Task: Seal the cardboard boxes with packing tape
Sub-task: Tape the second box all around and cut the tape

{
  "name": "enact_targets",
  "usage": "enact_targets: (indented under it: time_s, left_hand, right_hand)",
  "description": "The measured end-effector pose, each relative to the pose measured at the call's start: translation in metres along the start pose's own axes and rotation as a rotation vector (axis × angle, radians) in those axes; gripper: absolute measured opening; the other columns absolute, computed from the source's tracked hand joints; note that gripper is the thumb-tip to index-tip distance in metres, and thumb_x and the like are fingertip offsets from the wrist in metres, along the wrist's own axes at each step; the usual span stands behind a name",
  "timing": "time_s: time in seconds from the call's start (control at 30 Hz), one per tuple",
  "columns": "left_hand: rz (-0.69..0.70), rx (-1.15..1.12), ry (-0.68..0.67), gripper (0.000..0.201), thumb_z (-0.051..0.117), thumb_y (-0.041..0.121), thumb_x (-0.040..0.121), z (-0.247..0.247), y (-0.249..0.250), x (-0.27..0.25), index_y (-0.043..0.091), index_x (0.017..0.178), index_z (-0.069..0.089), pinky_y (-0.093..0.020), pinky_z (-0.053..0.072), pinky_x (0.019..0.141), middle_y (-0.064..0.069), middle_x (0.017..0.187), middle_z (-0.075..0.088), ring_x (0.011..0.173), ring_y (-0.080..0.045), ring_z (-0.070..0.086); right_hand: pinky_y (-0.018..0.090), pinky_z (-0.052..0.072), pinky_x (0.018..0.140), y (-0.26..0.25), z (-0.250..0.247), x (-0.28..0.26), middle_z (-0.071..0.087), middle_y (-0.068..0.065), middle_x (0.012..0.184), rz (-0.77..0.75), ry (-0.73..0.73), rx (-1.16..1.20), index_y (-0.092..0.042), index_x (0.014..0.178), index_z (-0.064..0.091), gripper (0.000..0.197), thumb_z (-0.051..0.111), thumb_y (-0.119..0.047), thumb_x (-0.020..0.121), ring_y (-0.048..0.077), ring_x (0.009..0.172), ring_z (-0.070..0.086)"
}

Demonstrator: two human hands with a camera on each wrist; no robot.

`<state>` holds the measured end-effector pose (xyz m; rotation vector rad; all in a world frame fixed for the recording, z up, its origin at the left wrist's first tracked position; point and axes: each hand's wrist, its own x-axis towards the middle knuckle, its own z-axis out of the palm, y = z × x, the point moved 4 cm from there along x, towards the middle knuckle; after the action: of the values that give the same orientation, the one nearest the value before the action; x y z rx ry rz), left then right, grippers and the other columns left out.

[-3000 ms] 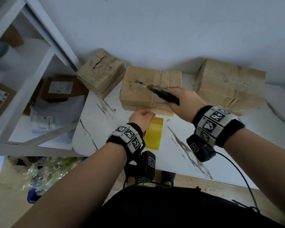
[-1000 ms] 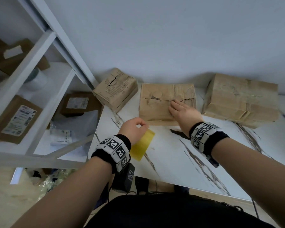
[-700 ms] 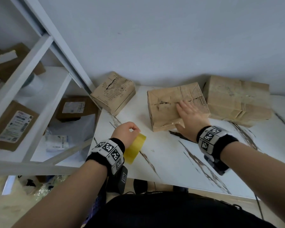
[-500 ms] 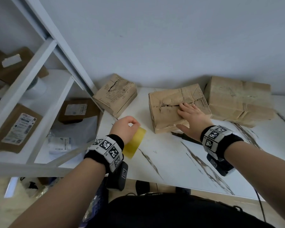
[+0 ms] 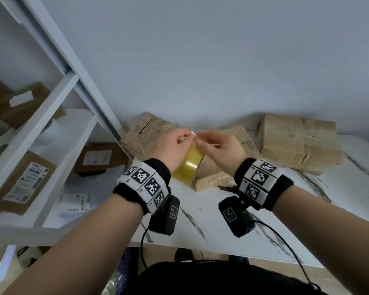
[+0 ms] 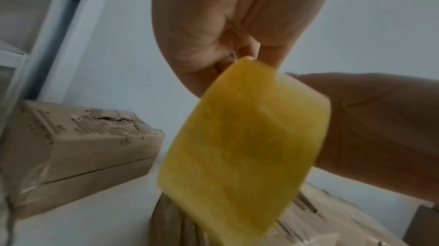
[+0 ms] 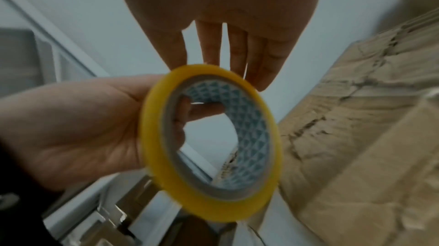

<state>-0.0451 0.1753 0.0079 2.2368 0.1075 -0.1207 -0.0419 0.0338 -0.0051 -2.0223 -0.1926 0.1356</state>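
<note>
At frame centre the left hand [image 5: 172, 148] grips the yellow packing tape roll [image 5: 187, 165], a finger through its core (seen in the right wrist view). The right hand [image 5: 221, 150] pinches at its top edge; the tape end is too small to make out. Behind, the middle cardboard box [image 5: 213, 174] is half hidden.

1. A plain pale grey-blue wall [image 5: 200, 60] fills the upper half of the head view, evenly lit, without visible marks.
2. The bench [image 5: 211, 209] has a white top with dark marble-like veins and meets the wall at the back.
3. A white shelving unit [image 5: 51, 116] stands at the left of the frame, its slanted posts crossing the upper left corner.
4. Light wood-toned floor [image 5: 0, 262] shows in the lower left corner, below the shelves.
</note>
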Motion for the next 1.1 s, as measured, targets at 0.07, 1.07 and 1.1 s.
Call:
enact_targets:
  time_s: [0.07,1.07,1.1]
  left_hand:
    - [0.022,-0.044,0.009,0.01,0.055,0.034,0.092,0.001,0.008,-0.001,0.039,0.085,0.059,-0.04,0.048,0.092,0.004,0.1,0.065,0.096,-0.017,0.06]
    - [0.181,0.054,0.001,0.018,0.073,0.027,0.079,0.021,0.052,0.008,0.03,0.066,0.062,-0.028,0.046,0.091,0.018,0.079,0.063,0.092,-0.009,0.061]
    - [0.181,0.036,0.004,0.018,0.074,0.025,0.079,0.02,0.05,0.007,0.029,0.066,0.062,-0.028,0.046,0.09,0.018,0.076,0.062,0.09,-0.009,0.061]
  right_hand:
    - [0.033,0.052,0.087,-0.005,-0.006,0.004,0.072,0.002,0.094,0.024,0.062,0.071,-0.015,0.098,0.072,0.016,0.068,-0.022,0.084,0.015,0.09,0.066]
    - [0.041,0.049,0.094,0.02,-0.052,-0.008,0.067,0.013,0.102,0.127,0.373,0.235,-0.005,0.097,0.064,0.028,0.041,-0.022,0.1,0.026,0.1,0.063]
    - [0.041,0.049,0.089,0.029,-0.056,-0.007,0.067,0.016,0.095,0.169,0.407,0.186,-0.005,0.086,0.061,0.03,0.04,-0.021,0.1,0.029,0.093,0.064]
